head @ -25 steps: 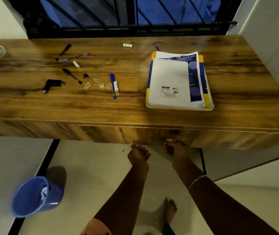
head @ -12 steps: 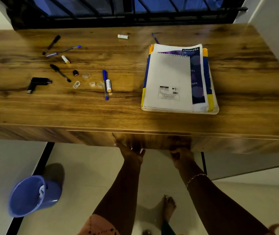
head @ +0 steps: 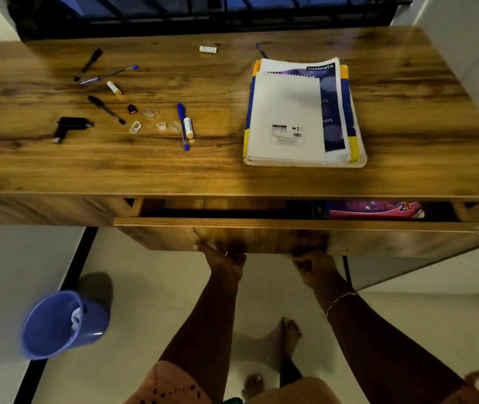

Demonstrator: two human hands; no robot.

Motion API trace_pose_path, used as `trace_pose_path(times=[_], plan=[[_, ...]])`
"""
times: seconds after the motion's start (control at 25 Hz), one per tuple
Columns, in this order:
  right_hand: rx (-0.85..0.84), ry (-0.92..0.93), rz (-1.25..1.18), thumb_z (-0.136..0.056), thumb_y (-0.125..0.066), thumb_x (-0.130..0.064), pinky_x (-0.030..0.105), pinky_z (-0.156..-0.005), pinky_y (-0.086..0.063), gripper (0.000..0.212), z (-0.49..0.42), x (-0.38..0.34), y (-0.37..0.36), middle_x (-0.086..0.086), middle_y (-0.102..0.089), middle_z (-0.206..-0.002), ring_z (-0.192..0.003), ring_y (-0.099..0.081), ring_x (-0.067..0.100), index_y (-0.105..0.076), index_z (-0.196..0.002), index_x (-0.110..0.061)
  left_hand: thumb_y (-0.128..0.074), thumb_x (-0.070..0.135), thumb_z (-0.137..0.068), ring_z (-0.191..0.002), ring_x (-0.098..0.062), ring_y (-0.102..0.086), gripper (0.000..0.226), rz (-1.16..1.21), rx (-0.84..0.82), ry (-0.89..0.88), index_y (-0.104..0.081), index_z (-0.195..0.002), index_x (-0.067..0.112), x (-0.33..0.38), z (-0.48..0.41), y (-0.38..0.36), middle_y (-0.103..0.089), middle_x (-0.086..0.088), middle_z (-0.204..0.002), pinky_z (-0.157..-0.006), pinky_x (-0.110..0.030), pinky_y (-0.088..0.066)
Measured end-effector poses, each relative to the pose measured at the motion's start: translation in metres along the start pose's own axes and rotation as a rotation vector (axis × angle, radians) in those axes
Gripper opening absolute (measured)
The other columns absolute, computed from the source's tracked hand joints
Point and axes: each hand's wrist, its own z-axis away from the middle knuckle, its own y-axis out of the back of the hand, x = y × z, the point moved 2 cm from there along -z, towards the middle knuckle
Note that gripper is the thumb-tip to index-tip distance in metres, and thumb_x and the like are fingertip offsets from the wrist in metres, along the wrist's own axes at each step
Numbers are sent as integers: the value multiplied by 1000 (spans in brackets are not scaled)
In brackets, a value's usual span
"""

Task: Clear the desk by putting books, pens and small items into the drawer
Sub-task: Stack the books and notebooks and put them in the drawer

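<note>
- Wooden drawer front point(head: 392, 240) is part open at the near edge of the brown wooden desk point(head: 217, 170); pink book point(head: 375, 209) inside, right.
- Left hand point(head: 223, 258) & right hand point(head: 312, 265) grip its lower edge, fingers curled under, tips hidden.
- Prob. nothing stowed yet: white-and-blue notebook stack point(head: 290, 118) on the right, blue capped pen point(head: 182, 118), black pen point(head: 106, 109) & black plug adapter point(head: 70, 126) on the left, all on top.

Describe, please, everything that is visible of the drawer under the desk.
The drawer is wide, in the same brown wood grain as the desk, set under its front edge. It stands partly open; no handle shows on its plain front panel. The left hand and the right hand hold the panel's lower edge. Inside, at the right, lies a pink and purple printed item; the rest shows only wood and shadow.
</note>
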Motion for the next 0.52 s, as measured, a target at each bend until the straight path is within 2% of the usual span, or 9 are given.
trace_pose_path(times=[0.2,0.28,0.36,0.52], plan=[[-30,-2,8,-80,-23,23,18,-43,-50,44,24,21,34,7,-53,-84,-74,-50,22,-49,-82,-13,-10,76,-84,-136,-38,-32,88,-8,2,-25,-19,-148,16,-14,30,37,-31,-17,-150,-111,-48,-27],[1,-14,20,-81,-23,23,18,-43,-50,42,35,29,46,8,-51,-82,-72,-47,22,-47,-79,-12,-11,74,-86,-134,-38,-36,86,-7,43,-8,-22,-147,14,-18,45,50,-35,-17,-147,-110,-48,-28],[30,-34,42,-82,-24,23,25,-52,-51,40,43,38,57,9,-49,-81,-72,-47,22,-46,-77,-10,-13,73,-86,-131,-37,-39,85,10,65,-12,-23,-147,15,-22,57,63,-37,-17,-146,-108,-48,-31],[16,-40,30,-82,-25,22,21,-45,-52,40,66,52,79,10,-52,-85,-72,-49,22,-47,-79,-11,-15,73,-86,-132,-39,-38,83,61,21,-49,-22,-147,16,-32,79,88,-37,-17,-146,-106,-50,-33]])
